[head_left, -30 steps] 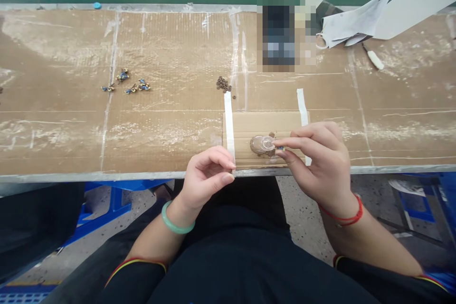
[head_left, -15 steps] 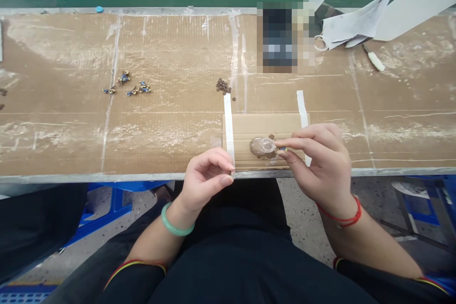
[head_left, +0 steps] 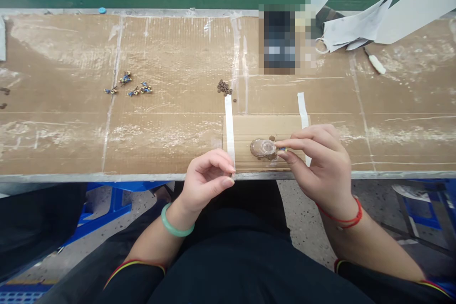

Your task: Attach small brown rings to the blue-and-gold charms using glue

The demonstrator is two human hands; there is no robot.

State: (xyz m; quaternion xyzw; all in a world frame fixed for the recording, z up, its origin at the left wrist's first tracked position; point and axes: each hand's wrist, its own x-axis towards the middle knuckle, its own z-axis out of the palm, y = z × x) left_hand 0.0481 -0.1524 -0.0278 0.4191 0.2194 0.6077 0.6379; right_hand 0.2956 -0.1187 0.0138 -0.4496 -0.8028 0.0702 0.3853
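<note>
My right hand [head_left: 317,161] pinches a small blue and gold piece [head_left: 282,149] between thumb and fingertips, at the right edge of a small clear round container [head_left: 262,147]. That container rests on a cardboard pad [head_left: 263,126], with brown stains or bits around it. At the pad's lower left corner, my left hand [head_left: 208,178] has thumb and index finger pressed close on a tiny dark thing that I cannot make out. A pile of small brown rings [head_left: 224,87] lies above the pad's left white strip [head_left: 229,128].
Several blue and gold pieces [head_left: 144,88] lie on the cardboard-covered table [head_left: 171,128] at left. A pixelated dark object [head_left: 280,40] stands behind the pad. At the back right are a white mask [head_left: 352,23] and a white-handled tool [head_left: 376,64].
The whole view has shifted very slightly. Both hands keep nearly the same pose and hold.
</note>
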